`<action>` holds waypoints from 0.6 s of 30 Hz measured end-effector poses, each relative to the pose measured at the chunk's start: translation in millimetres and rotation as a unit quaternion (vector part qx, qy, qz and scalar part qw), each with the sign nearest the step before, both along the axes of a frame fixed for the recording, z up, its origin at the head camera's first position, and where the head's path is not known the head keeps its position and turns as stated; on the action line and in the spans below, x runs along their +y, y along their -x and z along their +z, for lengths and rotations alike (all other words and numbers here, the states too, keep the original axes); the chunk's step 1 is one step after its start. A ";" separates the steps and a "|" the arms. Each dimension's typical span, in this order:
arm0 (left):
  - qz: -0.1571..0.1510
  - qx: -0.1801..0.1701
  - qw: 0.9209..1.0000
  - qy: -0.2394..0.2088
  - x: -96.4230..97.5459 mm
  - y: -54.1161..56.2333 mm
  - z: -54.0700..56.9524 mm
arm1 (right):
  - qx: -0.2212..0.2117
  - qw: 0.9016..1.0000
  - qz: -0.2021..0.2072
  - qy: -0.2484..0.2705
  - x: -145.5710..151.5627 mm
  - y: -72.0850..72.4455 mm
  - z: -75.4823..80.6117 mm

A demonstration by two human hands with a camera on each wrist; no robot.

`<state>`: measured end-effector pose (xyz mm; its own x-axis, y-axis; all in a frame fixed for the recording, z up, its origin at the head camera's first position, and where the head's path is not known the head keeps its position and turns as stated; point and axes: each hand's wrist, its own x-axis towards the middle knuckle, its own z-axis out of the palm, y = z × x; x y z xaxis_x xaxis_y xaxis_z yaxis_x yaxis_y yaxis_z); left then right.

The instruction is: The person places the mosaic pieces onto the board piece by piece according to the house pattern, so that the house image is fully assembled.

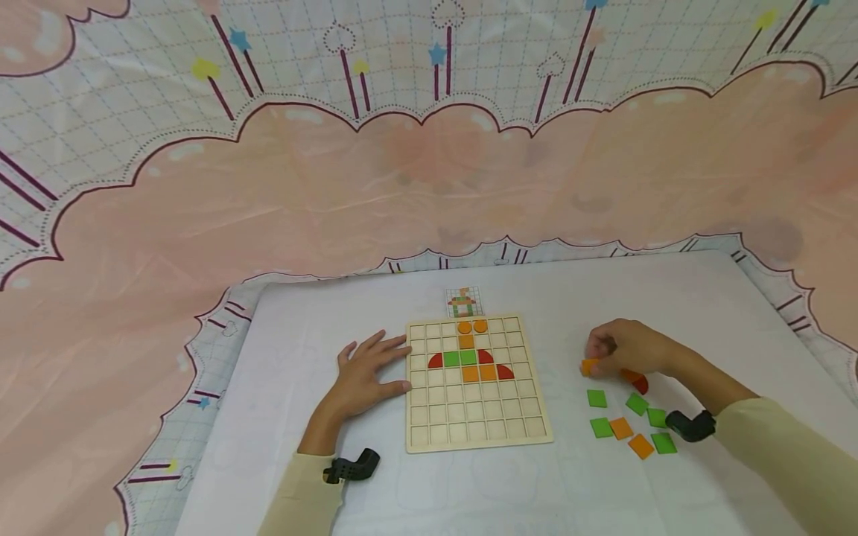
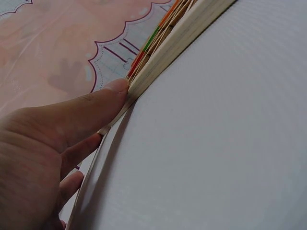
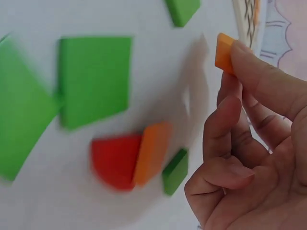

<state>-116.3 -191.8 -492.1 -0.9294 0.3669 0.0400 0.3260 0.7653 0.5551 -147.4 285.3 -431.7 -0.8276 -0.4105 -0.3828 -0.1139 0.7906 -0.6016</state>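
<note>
A square wooden grid board [image 1: 476, 432] lies on the white table. Set in its cells are orange round pieces [image 1: 465, 327], orange squares, green squares [image 1: 459, 358] and red quarter-round pieces [image 1: 435, 361]. My left hand [image 1: 365, 380] has its fingers spread, with thumb and fingertips right at the board's left edge. To the right of the board, my right hand [image 1: 630, 348] pinches an orange tile [image 3: 223, 53] between thumb and fingers, raised over the table in the right wrist view. A red quarter-round piece [image 3: 115, 160] and another orange tile [image 3: 152, 153] lie beneath that hand.
Several loose green tiles [image 1: 602, 427] and orange tiles [image 1: 641, 447] are scattered on the table right of the board. Behind the board lies a small pattern card [image 1: 464, 301]. A patterned pink and white cloth [image 1: 429, 179] hangs beyond the table's far edge.
</note>
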 end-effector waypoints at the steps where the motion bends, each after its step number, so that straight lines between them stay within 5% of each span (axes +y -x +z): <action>1: 0.000 0.000 1.000 0.000 -0.1 -0.2 0.1 | 0.001 1.000 -0.001 0.007 -3.2 1.6 -0.4; 18: -0.002 0.006 1.000 0.000 -0.9 -0.2 -1.3 | -0.005 0.995 -0.003 0.104 -81.3 19.6 -13.6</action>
